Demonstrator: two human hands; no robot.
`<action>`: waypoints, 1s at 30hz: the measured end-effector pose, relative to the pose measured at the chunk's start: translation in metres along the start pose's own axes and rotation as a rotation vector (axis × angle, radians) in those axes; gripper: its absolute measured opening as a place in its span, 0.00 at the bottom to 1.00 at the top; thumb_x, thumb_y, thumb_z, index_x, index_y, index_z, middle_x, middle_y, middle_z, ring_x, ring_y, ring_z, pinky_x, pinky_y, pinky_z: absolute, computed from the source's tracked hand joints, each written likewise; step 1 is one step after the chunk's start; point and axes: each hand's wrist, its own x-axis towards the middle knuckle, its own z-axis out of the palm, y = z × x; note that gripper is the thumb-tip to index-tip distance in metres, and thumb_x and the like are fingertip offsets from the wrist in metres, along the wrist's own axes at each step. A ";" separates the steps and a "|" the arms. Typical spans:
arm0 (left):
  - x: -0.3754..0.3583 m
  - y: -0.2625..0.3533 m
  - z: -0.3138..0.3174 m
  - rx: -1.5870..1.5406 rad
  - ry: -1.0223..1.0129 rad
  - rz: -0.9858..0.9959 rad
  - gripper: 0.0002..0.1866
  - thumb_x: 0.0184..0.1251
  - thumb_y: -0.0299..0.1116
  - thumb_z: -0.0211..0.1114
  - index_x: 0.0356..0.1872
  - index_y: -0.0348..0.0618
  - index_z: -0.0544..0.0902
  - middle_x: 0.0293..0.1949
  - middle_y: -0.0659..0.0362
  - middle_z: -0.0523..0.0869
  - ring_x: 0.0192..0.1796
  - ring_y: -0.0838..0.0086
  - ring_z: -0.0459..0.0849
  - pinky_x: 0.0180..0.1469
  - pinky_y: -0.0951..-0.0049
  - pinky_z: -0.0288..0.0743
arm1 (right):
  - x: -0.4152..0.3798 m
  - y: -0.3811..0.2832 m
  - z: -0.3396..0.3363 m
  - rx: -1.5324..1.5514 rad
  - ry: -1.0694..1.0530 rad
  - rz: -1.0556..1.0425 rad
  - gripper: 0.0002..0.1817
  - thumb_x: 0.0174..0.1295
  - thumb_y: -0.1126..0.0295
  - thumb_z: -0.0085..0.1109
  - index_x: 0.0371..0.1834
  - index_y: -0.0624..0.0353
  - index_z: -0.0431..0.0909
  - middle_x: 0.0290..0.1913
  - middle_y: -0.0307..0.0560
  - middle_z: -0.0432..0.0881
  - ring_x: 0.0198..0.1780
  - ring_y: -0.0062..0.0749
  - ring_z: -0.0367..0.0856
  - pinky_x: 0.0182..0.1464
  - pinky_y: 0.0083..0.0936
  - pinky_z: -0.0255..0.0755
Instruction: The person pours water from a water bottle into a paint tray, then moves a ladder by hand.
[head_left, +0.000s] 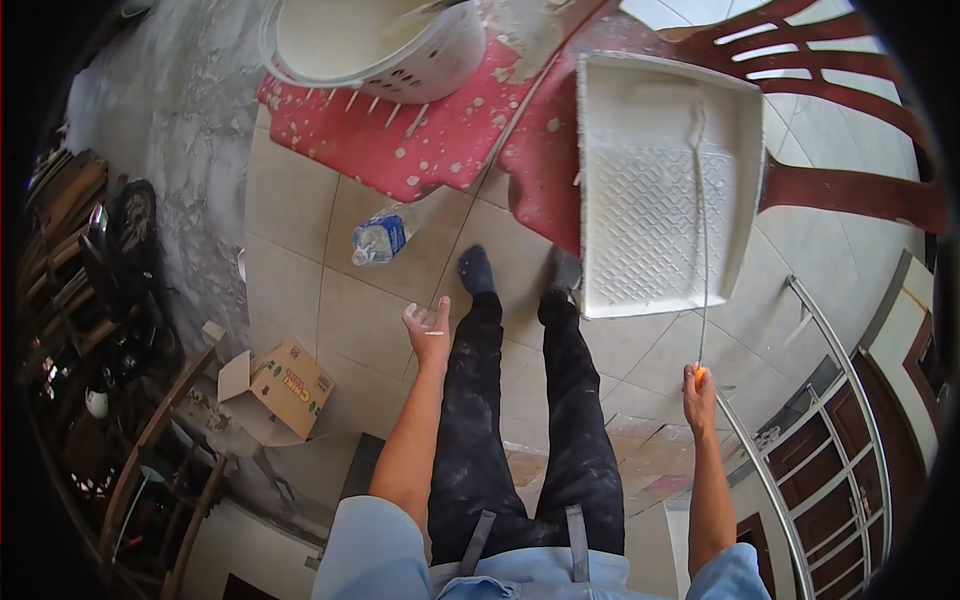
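Note:
My right hand (698,398) is wrapped round the orange handle of a paint roller (703,260). Its long metal rod runs across the paint tray (640,235), and the white-coated roller head lies in the paint at the tray's far end. White paint covers the tray's textured slope. My left hand (430,333) hangs beside my left leg with its fingers apart and holds nothing; white paint marks it.
The tray sits on a red chair (545,205). A white perforated bucket (430,65) of paint stands on another red, paint-splashed seat (350,150). A plastic bottle (383,238) lies on the tiles. An open cardboard box (290,385) is at left, metal railings (850,400) at right.

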 end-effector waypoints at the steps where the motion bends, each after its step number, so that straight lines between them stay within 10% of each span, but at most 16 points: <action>1: 0.028 -0.017 -0.009 -0.025 -0.034 -0.078 0.59 0.54 0.56 0.80 0.77 0.38 0.52 0.73 0.39 0.64 0.74 0.55 0.66 0.73 0.58 0.62 | 0.000 0.001 0.002 0.010 0.031 -0.039 0.15 0.77 0.59 0.56 0.36 0.57 0.72 0.26 0.32 0.71 0.27 0.17 0.67 0.30 0.20 0.64; 6: 0.148 -0.036 -0.010 0.012 0.110 0.078 0.71 0.41 0.51 0.87 0.78 0.31 0.45 0.77 0.38 0.57 0.78 0.51 0.59 0.78 0.58 0.56 | 0.005 -0.001 -0.001 -0.105 0.039 -0.053 0.13 0.79 0.59 0.52 0.38 0.56 0.73 0.30 0.34 0.72 0.33 0.18 0.69 0.36 0.20 0.64; 14: 0.227 -0.018 0.001 -0.116 0.314 0.399 0.60 0.37 0.44 0.89 0.69 0.35 0.57 0.66 0.44 0.69 0.67 0.54 0.72 0.70 0.57 0.67 | 0.013 -0.028 0.009 -0.220 0.100 0.012 0.14 0.77 0.59 0.54 0.39 0.59 0.75 0.32 0.36 0.72 0.35 0.19 0.67 0.39 0.20 0.64; 18: 0.223 -0.008 -0.005 -0.031 0.338 0.437 0.54 0.40 0.42 0.87 0.66 0.36 0.61 0.62 0.45 0.72 0.65 0.55 0.74 0.67 0.57 0.70 | 0.013 -0.030 0.007 -0.287 0.140 -0.014 0.31 0.69 0.55 0.66 0.68 0.59 0.67 0.47 0.48 0.77 0.48 0.32 0.74 0.54 0.30 0.69; 19: 0.222 -0.004 -0.007 -0.027 0.334 0.422 0.54 0.40 0.42 0.87 0.66 0.36 0.61 0.62 0.45 0.73 0.65 0.55 0.75 0.67 0.57 0.70 | 0.015 -0.029 0.004 -0.352 0.135 0.046 0.47 0.65 0.53 0.70 0.79 0.57 0.51 0.62 0.57 0.72 0.61 0.42 0.72 0.66 0.39 0.65; 26: 0.168 -0.007 -0.043 0.017 0.196 0.539 0.51 0.42 0.39 0.85 0.67 0.35 0.64 0.61 0.47 0.74 0.64 0.57 0.75 0.67 0.59 0.69 | -0.019 -0.087 0.011 -0.500 0.572 -0.511 0.46 0.63 0.61 0.72 0.76 0.64 0.52 0.71 0.59 0.60 0.74 0.54 0.59 0.75 0.49 0.54; 30: 0.083 0.007 -0.087 0.218 0.048 0.680 0.51 0.42 0.37 0.84 0.69 0.36 0.64 0.61 0.48 0.74 0.64 0.57 0.75 0.67 0.59 0.69 | -0.054 -0.168 0.066 -0.264 0.192 -0.752 0.46 0.52 0.63 0.78 0.70 0.64 0.59 0.63 0.59 0.70 0.67 0.53 0.67 0.73 0.47 0.56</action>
